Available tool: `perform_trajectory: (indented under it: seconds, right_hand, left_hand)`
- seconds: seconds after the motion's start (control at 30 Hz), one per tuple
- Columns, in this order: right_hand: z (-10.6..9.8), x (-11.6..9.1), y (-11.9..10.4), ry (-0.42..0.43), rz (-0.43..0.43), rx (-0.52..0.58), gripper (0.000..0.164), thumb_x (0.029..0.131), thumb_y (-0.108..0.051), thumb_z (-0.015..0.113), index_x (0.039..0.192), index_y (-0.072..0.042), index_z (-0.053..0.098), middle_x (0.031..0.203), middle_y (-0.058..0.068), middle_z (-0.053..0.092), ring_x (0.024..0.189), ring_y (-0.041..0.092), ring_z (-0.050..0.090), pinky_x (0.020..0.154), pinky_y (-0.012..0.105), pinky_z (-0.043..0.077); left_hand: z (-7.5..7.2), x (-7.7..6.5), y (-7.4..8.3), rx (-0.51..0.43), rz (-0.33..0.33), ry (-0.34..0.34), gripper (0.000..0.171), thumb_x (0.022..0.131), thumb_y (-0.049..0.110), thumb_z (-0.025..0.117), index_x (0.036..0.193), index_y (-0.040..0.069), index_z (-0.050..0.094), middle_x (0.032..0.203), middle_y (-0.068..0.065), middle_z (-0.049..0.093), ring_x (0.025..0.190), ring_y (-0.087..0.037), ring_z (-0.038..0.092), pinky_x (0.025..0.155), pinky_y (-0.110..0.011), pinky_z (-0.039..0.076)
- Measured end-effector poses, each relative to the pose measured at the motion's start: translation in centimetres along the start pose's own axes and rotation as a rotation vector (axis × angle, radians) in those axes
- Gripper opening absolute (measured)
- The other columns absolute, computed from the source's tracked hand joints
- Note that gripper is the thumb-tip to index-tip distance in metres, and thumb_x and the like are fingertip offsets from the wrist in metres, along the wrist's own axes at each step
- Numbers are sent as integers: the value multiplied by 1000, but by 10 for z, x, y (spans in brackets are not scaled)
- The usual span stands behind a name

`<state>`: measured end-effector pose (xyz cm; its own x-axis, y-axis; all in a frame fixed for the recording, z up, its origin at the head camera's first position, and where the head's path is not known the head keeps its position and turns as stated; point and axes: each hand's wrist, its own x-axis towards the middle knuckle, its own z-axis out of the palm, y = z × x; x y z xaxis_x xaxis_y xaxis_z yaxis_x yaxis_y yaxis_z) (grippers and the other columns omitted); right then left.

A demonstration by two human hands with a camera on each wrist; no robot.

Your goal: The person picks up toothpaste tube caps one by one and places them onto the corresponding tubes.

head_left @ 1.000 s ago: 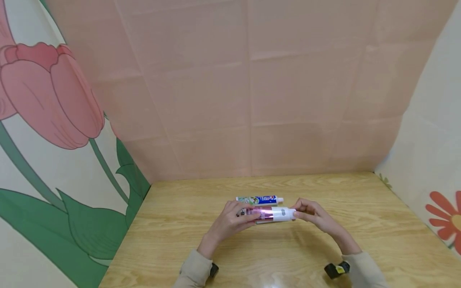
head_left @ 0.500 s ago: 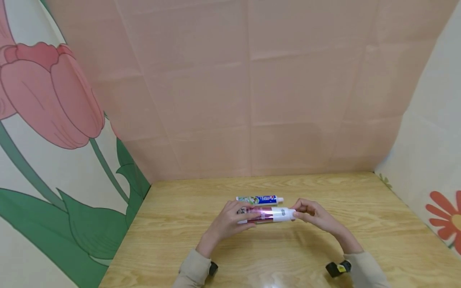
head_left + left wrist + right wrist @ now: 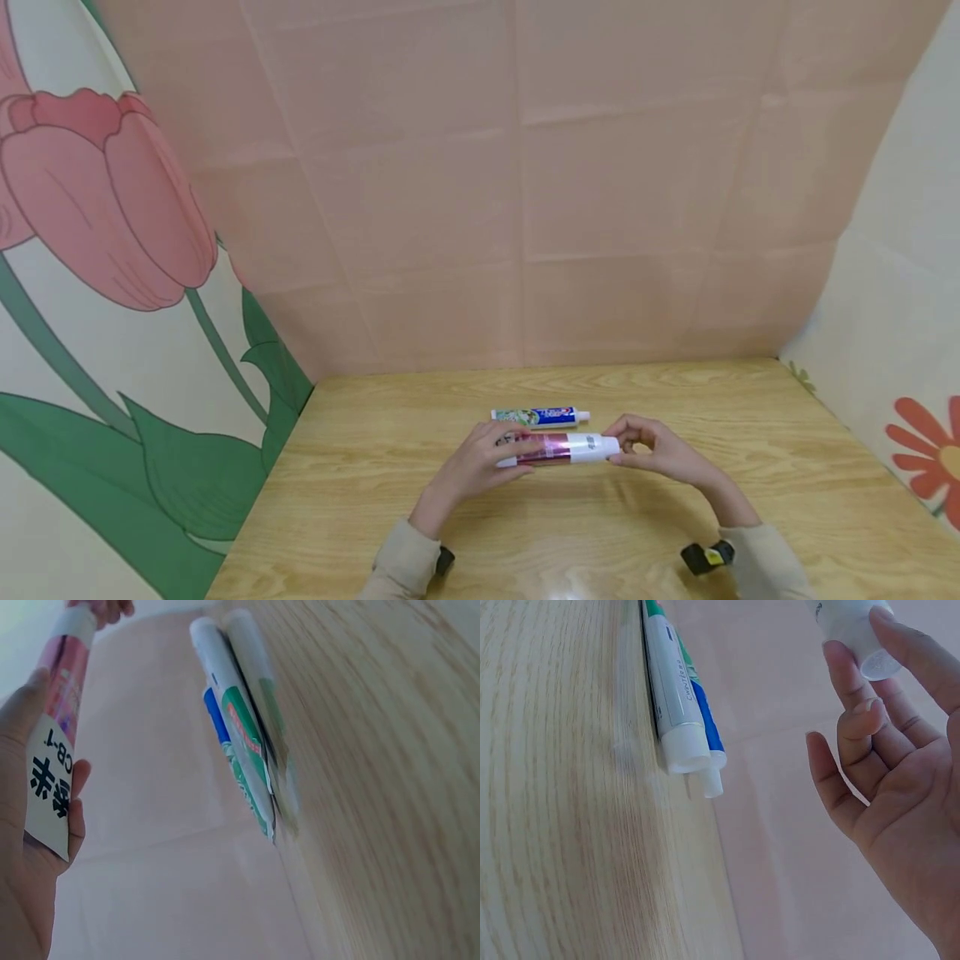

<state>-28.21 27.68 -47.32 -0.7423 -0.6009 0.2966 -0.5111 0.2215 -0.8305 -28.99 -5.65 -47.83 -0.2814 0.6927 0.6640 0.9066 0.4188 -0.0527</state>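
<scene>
A pink-and-white toothpaste tube (image 3: 551, 448) is held level above the table, its white cap (image 3: 611, 447) pointing right. My left hand (image 3: 480, 457) grips the flat tail end, thumb on one side and fingers on the other, as the left wrist view shows. At the other end, my right hand (image 3: 660, 450) pinches the cap between thumb and forefinger; its other fingers (image 3: 825, 776) are loosely bent, off the tube. Behind the held tube lies a blue-and-green toothpaste tube (image 3: 540, 417). Beside that, a white-and-green toothpaste tube (image 3: 236, 705) shows in both wrist views; the held tube hides it in the head view.
The wood-grain table (image 3: 360, 517) runs back to a pink cloth backdrop (image 3: 517, 208). Flower-printed walls (image 3: 97, 333) stand at both sides. Each wrist wears a small black device, such as the one (image 3: 705, 557) at the right sleeve.
The held tube has turned slightly about its length, shifting the print on its white part. My right fingers have moved around the cap, with the thumb now lower. The tubes on the table stay put.
</scene>
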Motion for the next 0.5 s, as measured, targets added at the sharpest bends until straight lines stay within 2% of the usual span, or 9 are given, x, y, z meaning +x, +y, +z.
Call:
perform_trajectory:
  seconds: [0.2,0.5]
  right_hand:
    - [-1,-1,0,12,45,-81,22,84,-10,68,103,-12,59,88,2,62,78,12,57,66,26,47]
    - [-3,-3,3,-5,36,-110,22,82,-14,70,102,-13,61,87,1,63,77,10,57,66,25,46]
  left_hand:
    - [0,0,-1,-9,0,-30,51,74,34,77,122,27,60,119,-1,59,110,-12,53,95,-27,44]
    - [3,-2,-2,-35,36,-106,51,77,35,74,124,22,59,121,-2,59,112,-15,54,99,-28,42]
